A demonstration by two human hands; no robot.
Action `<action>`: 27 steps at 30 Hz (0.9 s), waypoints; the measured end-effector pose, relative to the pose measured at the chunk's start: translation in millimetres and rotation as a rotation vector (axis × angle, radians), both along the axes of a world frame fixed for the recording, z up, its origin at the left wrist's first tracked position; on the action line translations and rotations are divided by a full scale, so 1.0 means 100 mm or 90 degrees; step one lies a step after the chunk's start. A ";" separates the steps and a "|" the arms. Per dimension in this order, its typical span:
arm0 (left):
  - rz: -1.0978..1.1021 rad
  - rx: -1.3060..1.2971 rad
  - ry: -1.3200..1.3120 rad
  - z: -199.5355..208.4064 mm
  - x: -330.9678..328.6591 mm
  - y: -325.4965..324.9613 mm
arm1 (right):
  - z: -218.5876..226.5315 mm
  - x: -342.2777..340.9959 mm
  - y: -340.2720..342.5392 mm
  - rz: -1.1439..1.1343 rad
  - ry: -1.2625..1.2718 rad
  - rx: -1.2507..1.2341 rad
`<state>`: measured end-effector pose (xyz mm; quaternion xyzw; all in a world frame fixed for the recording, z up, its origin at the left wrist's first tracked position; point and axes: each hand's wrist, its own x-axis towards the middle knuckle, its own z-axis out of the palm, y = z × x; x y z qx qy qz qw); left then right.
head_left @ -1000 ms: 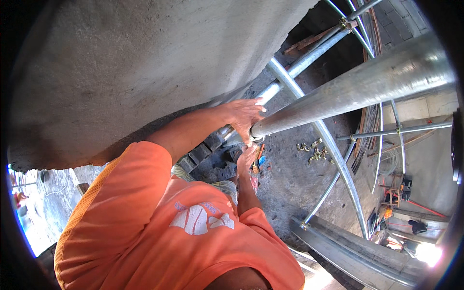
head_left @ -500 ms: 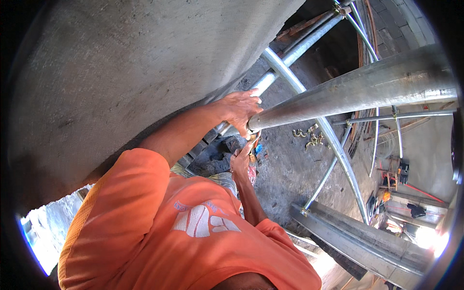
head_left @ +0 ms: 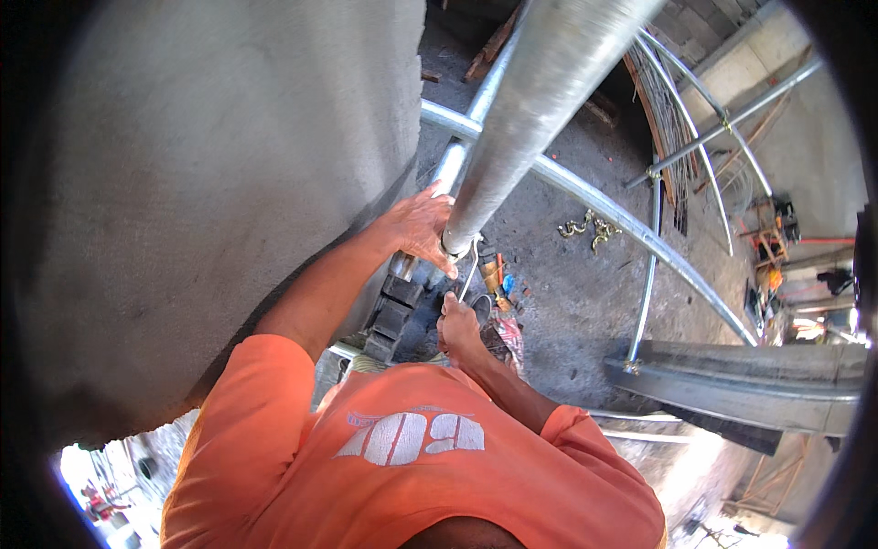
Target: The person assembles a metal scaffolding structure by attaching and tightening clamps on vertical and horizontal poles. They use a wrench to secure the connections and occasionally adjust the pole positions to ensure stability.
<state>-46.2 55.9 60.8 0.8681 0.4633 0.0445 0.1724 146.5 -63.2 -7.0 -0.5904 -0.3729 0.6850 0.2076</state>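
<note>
A thick galvanized steel pipe (head_left: 540, 101) slants across in front of me, its near end beside my hands. My left hand (head_left: 421, 224) is curled against that end, thumb below and fingers reaching behind it. My right hand (head_left: 460, 328), lower down, is closed around a thin metal wrench (head_left: 470, 276). The tool's upper end reaches the pipe's near end, where a coupler seems to sit, largely hidden by pipe and fingers. A thinner steel pipe (head_left: 450, 166) runs behind my left hand, and another curved-looking pipe (head_left: 631, 224) crosses beyond it.
A rough concrete wall (head_left: 229, 165) stands close on my left. Loose scaffold couplers (head_left: 599, 231) lie on the floor. Dark blocks (head_left: 391, 316) are stacked below my left hand. More scaffold pipes (head_left: 649, 265) and a concrete beam (head_left: 732, 389) stand on the right.
The view has turned, so the thick pipe now points more toward the top. My right hand has dropped lower beneath the pipe end, exposing the wrench. My left hand stays at the pipe end.
</note>
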 end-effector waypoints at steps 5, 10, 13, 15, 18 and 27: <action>0.022 -0.137 -0.036 0.16 0.02 0.09 | -0.85 0.01 -0.12 0.001 -0.262 0.446; -0.055 -0.048 -0.036 -0.10 0.03 0.24 | -1.36 0.03 0.34 0.062 -0.260 0.509; -0.055 -0.019 -0.015 -0.30 0.01 0.27 | -1.42 0.02 0.45 0.115 -0.230 0.526; -0.052 -0.003 0.004 -0.37 0.00 0.26 | -1.38 0.01 0.39 0.119 -0.231 0.478; -0.048 0.016 0.037 -0.37 0.00 0.26 | -1.29 -0.03 0.24 0.112 -0.240 0.394; 0.039 -0.197 -0.250 -0.32 0.06 0.28 | -1.07 -0.01 0.27 0.028 -0.173 0.273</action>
